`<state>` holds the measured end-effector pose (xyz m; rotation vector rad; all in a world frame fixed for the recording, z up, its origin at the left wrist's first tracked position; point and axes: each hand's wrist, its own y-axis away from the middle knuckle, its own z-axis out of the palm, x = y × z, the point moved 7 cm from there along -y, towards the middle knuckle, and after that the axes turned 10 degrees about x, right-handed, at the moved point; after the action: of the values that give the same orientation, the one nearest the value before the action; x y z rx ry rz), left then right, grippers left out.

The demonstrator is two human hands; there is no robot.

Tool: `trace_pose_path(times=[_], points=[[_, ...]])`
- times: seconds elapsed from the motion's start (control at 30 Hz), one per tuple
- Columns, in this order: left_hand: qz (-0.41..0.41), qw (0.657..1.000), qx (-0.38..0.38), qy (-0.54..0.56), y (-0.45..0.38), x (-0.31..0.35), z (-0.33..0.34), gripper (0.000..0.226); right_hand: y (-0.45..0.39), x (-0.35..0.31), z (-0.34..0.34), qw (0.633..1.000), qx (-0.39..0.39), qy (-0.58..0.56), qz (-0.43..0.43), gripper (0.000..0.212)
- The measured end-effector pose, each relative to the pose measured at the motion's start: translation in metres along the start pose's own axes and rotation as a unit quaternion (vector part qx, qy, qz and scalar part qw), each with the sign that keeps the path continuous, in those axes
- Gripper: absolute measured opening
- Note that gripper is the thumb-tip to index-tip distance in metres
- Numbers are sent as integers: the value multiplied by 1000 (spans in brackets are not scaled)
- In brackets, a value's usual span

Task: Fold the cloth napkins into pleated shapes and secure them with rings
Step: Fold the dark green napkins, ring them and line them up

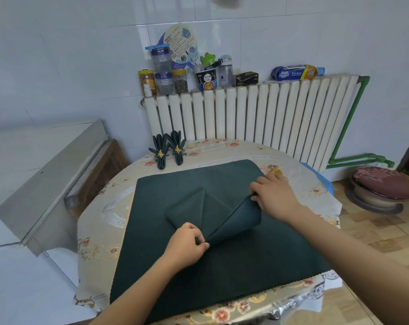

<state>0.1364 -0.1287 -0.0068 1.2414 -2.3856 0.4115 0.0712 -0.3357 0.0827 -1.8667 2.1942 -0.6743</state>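
Pinching the near corner of a raised flap, the left hand (187, 242) has thumb and fingers (200, 240) closed together on the dark green napkin (198, 207), which sits partly folded in the middle of the worktop (100, 231). The right hand (276, 195) grips the far end of the same flap, its fingers curled over the edge so their tips are hidden under the cloth. That napkin lies on a larger dark green cloth (245, 266) of the same colour, so the folds are hard to separate from what lies beneath.

Just beyond the right hand, touching or nearly so, a cluster of gold rings (277, 171) is partly covered by the knuckles; I cannot count them. At the far left edge of the worktop two finished napkins (168, 148) stand side by side, each cinched by a gold ring (160, 154) with a leafy ornament.

A floral plastic cover wraps the worktop, whose near edge is cut off. Behind it, a white radiator (245, 113) carries jars, a cup with a green frog (208, 58), and a blue and yellow pack (295, 72) reading "Kitchen"; the other labels are too small to read. A round printed fan (181, 43) leans on the tiles, its text illegible.
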Motion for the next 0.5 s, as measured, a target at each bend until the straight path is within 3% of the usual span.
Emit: trace_pose_path(times=[0.1,0.23,0.37,0.5], points=[[-1,1000,-4,-14,-1,3,-2,22,-31,-10,8,998,9,-66,-12,20],[2,999,4,-37,-6,7,-4,34,-66,-31,39,993,-35,-110,-27,21],[12,999,10,-51,-12,12,-8,17,-88,-47,71,985,-91,-147,-6,17],[53,993,-18,-106,-24,11,-4,48,-103,-60,104,970,-133,-202,31,12]])
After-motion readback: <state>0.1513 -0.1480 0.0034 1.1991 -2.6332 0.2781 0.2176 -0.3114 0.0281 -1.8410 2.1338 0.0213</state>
